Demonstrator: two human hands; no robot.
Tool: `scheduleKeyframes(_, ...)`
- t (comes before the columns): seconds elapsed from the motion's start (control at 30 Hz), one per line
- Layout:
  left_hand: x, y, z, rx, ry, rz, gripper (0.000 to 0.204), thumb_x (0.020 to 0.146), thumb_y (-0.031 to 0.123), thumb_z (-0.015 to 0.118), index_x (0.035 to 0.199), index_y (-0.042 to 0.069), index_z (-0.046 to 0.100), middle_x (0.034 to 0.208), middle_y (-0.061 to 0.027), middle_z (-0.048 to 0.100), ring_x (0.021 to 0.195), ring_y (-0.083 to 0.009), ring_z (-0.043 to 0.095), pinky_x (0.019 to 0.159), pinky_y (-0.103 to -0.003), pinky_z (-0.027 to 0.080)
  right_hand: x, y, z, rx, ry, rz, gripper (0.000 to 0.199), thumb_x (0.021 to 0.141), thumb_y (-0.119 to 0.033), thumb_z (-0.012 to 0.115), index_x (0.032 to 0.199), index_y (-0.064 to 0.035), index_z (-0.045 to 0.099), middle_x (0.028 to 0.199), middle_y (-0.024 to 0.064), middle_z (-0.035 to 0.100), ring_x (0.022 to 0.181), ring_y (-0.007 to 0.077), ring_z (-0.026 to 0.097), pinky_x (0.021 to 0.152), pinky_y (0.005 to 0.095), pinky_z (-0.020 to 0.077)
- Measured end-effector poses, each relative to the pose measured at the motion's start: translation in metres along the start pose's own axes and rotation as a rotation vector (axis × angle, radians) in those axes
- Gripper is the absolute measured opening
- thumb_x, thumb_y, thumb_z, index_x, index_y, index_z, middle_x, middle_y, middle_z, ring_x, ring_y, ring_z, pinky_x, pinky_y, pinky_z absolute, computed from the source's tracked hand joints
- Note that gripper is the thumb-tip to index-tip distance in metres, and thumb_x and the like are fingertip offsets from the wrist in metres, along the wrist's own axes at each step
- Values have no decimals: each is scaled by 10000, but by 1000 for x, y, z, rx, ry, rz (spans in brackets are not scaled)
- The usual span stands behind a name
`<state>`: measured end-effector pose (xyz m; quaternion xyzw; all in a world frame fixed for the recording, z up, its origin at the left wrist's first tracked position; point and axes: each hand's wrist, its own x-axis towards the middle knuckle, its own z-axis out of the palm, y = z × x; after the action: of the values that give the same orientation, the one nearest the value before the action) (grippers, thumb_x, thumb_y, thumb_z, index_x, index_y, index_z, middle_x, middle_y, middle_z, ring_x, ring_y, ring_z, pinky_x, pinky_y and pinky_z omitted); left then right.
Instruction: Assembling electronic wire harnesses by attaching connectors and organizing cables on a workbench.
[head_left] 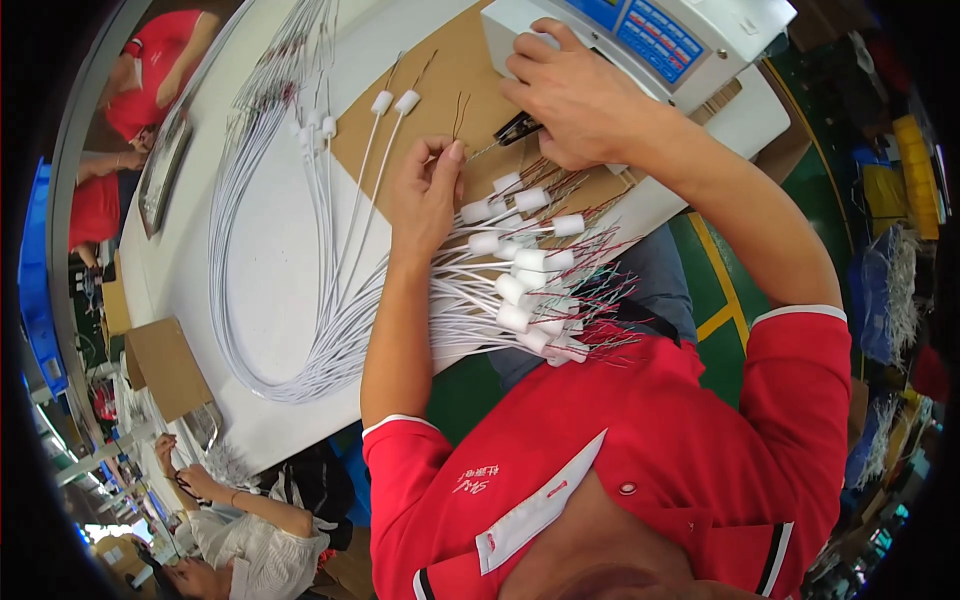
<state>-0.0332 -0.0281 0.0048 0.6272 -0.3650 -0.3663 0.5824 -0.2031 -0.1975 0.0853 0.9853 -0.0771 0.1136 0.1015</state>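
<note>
My left hand [428, 190] pinches a cable end between thumb and fingertips, and two thin dark wires [461, 116] stick up from it. A pale twisted strand [484, 151] runs from that pinch to a narrow black clip [517, 128]. Curled over the clip is my right hand [585, 105], close to the front of a white machine [735, 50] with a blue keypad; its palm hides the clip's rear. Below my left hand lies a bundle of white cables [400, 320] with white cylindrical sleeves [530, 260] and red, green and dark twisted wire ends.
Two sleeved cables [381, 103] lie apart on brown cardboard [450, 80]. The bundle loops across the white table [270, 240]. A metal tray [165, 175] and a cardboard box [168, 368] stand at the left. Other people sit at the left and lower left.
</note>
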Motion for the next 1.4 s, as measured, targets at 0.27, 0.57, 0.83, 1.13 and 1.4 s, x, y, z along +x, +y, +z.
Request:
scheduleKeyframes(0.27,0,-1,13,357,129,467,85,973,83,702,997,2,712,753,-57,609,688,-162,579,619,-306,468,0,2,5,-89,-35,-47,206,710,-113,750,906,-57,722,958,41,670,1135,229,570,1168,455,342)
scheduleKeyframes(0.57,-9,13,11,583,72,650,66,879,15,718,938,20,746,686,-92,566,564,-215,541,532,-349,431,1,3,5,-76,-14,-71,156,738,-92,715,889,-53,724,917,49,680,1106,234,585,1152,453,357)
scheduleKeyframes(0.83,-8,9,13,641,94,620,73,881,25,720,947,32,749,701,-111,584,577,-255,565,549,-376,455,0,4,7,-75,-3,-73,143,747,-91,710,883,-49,727,907,52,685,1102,231,588,1153,453,356)
scheduleKeyframes(1.13,-4,7,14,686,95,663,75,891,36,723,961,34,748,714,-118,592,588,-267,587,552,-384,468,1,4,4,-78,-22,-68,149,745,-90,710,886,-47,730,909,49,683,1098,230,587,1147,446,357)
scheduleKeyframes(1.4,-6,9,8,737,66,616,104,902,84,748,1001,52,746,797,-103,623,597,-269,623,549,-389,488,2,3,2,19,-53,-29,299,694,-177,741,951,-30,700,992,96,677,1154,267,573,1158,465,349)
